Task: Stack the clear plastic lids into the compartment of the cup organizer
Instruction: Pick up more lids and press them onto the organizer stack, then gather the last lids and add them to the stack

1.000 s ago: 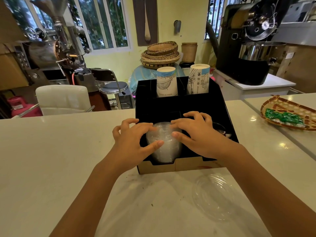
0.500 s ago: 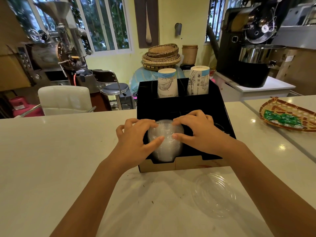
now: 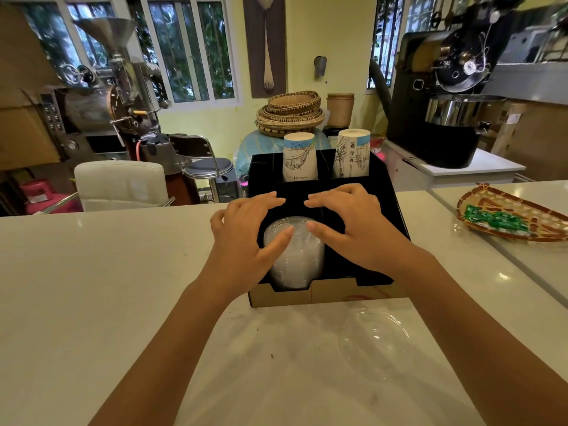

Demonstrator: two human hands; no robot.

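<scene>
Pressing with spread, ungripping left hand point(image 3: 242, 241) and right hand point(image 3: 353, 229), the person risked tilting the cloudy clear-plastic lid stack point(image 3: 293, 256) inside the black cardboard cup organizer point(image 3: 384, 192).

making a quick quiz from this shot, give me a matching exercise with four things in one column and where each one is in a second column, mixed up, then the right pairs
Things:
1. stack of clear lids
2. single clear lid
3. paper cups
4. woven tray with green packets

Places:
A. standing in the organizer's back compartments
B. lying flat on the counter in front of the organizer
C. in the organizer's front left compartment, under both thumbs
D. on the counter at the far right

Pairs: 1-C, 2-B, 3-A, 4-D

The left hand and right hand rest spread on the lid stack in the cup organizer.
</scene>
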